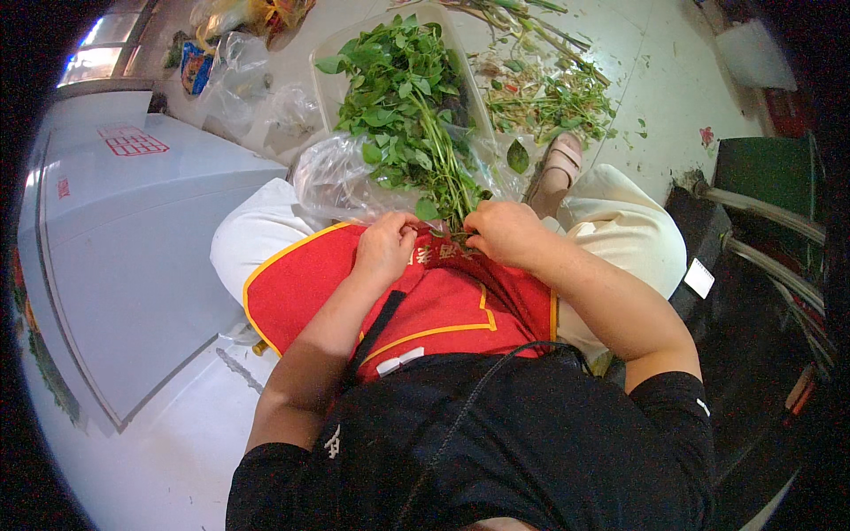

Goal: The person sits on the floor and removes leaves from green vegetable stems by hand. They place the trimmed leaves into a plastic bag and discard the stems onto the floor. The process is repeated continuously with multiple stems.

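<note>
A bunch of leafy green stems (441, 152) lies with its leaves away from me and its cut ends towards my lap. At those ends my right hand (505, 231) is curled, with its fingertips on the stems. My left hand (387, 244) is beside them over the red apron (312, 279), thumb and fingers bent together; whether something small is between them is hidden. Under the bunch spreads a clear plastic bag (339, 176). More leafy greens (392, 73) fill the translucent plastic tub (323, 93) beyond it.
Trimmed stems and leaf scraps (551, 99) litter the tiled floor (657, 60). A large pale box-shaped object (153, 232) with red markings stands at my left. Plastic bags (236, 79) lie at the upper left. At right are a dark surface (697, 332) and a green panel (764, 172).
</note>
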The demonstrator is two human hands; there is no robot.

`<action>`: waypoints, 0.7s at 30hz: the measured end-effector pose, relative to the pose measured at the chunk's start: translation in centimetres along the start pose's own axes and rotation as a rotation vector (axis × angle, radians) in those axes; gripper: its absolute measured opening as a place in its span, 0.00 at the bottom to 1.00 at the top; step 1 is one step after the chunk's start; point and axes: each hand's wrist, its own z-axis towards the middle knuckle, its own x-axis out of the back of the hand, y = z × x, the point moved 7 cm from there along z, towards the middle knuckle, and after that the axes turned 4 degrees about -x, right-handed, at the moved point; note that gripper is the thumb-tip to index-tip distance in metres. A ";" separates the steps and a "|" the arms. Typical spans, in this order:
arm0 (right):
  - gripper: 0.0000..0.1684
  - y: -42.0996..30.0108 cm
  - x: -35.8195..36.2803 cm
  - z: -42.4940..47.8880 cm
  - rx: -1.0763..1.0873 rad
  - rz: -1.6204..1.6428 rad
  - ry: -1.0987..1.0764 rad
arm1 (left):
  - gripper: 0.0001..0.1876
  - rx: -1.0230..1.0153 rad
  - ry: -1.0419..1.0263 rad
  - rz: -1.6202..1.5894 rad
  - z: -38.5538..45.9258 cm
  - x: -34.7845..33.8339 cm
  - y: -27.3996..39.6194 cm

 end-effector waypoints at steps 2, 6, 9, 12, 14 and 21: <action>0.11 0.5 -0.9 0.5 -0.008 -0.022 -0.019 | 0.10 0.014 0.023 -0.022 0.0 0.1 -0.3; 0.11 1.9 -0.8 1.5 0.018 0.188 -0.062 | 0.11 0.077 0.092 -0.028 0.0 0.9 -0.8; 0.11 2.8 1.2 1.6 -0.056 0.419 -0.065 | 0.10 0.058 0.112 0.018 0.1 1.2 -1.3; 0.11 4.8 2.7 1.9 -0.132 0.599 -0.016 | 0.09 0.043 0.088 0.049 0.5 0.8 -1.2; 0.11 5.9 4.4 1.8 -0.176 0.624 0.077 | 0.09 0.098 0.034 0.055 1.0 0.2 -0.7; 0.14 9.8 8.9 0.7 -0.351 0.512 0.353 | 0.11 0.129 0.033 0.084 2.2 -1.1 -1.7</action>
